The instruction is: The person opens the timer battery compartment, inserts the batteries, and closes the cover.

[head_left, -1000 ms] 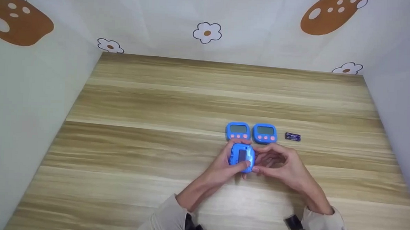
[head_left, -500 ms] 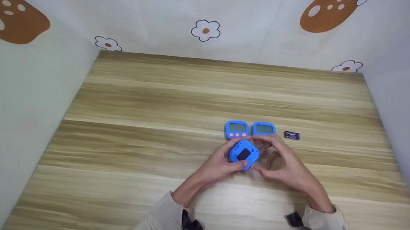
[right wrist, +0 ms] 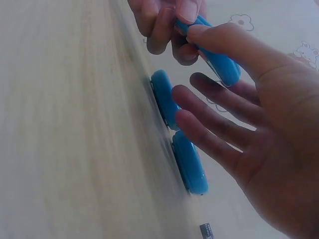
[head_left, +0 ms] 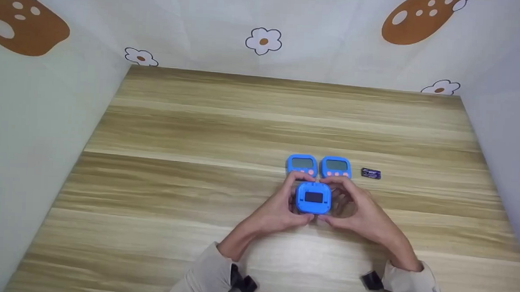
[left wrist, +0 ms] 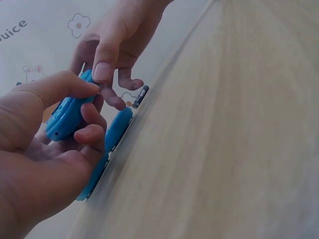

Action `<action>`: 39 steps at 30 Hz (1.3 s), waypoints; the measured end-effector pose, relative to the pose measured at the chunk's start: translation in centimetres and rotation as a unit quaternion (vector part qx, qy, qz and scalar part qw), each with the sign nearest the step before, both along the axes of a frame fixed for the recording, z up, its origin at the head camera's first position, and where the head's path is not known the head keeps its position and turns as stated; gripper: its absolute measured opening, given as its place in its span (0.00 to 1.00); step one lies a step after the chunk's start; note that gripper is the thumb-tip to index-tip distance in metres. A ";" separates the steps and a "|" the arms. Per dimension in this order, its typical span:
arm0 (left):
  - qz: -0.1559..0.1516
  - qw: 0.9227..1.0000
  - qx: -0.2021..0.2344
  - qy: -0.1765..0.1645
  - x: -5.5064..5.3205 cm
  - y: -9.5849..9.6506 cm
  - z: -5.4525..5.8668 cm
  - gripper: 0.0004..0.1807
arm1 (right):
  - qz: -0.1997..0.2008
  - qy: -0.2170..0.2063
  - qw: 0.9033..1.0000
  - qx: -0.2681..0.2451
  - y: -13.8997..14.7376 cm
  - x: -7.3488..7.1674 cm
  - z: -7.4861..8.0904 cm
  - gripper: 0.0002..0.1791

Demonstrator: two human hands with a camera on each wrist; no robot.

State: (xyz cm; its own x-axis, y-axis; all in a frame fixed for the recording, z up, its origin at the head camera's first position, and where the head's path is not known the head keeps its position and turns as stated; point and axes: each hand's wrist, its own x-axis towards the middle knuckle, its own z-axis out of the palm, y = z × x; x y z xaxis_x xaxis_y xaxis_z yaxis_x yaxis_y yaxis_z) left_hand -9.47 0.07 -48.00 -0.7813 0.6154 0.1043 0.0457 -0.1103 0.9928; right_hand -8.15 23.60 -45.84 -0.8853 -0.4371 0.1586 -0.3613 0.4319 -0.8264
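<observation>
A blue digital timer (head_left: 313, 208) is held up above the table with its back facing me. A dark rectangle sits in the middle of that back. My left hand (head_left: 279, 208) grips the timer's left side, thumb at the lower edge and index finger at the upper edge. From the other side my right hand (head_left: 362, 209) pinches it between thumb and index finger. In the right wrist view, the right hand's other fingers (right wrist: 214, 134) are spread away from the timer (right wrist: 224, 67). Just beyond the hands lie two matching timers, a left one (head_left: 302, 162) and a right one (head_left: 336, 165), screens up.
A small dark purple battery pack (head_left: 370, 173) lies on the wooden table (head_left: 188, 182), right of the two timers. Pale printed fabric (head_left: 326, 35) rises behind the table. A black strap piece (head_left: 372, 281) hangs by the right sleeve, another (head_left: 246, 286) by the left.
The held timer has turned from an upright, then slanted position to level, its back still facing me. The left thumb has moved off the back to the lower edge. The lying timers stay put.
</observation>
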 end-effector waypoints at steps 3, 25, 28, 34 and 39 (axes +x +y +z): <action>0.008 1.000 -0.011 0.009 0.0 0.0 0.0 0.41 | -0.002 -0.006 1.000 0.002 0.1 0.0 -0.1 0.40; 0.055 0.985 -0.053 0.155 0.3 0.7 0.2 0.38 | 0.004 0.075 0.995 -0.072 -1.6 1.0 3.2 0.37; 0.028 0.996 0.008 0.087 0.5 1.1 0.1 0.40 | 0.015 0.083 0.993 -0.079 -1.7 1.1 3.2 0.39; 0.042 0.996 0.063 0.041 0.3 1.1 0.0 0.41 | 0.002 0.068 0.996 -0.055 -1.1 1.0 3.4 0.42; 0.046 0.996 0.051 0.049 0.2 0.9 0.3 0.39 | 0.007 0.089 0.995 -0.031 -1.0 0.7 3.3 0.39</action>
State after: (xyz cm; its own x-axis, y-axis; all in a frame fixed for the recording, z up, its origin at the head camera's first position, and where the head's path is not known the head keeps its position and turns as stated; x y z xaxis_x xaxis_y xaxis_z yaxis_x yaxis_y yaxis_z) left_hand -9.22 0.92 -47.73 -0.8168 0.5240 0.2414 0.1572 -0.2005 0.9670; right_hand -7.44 22.61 -42.49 -0.8340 -0.4346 0.3400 -0.5110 0.3759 -0.7730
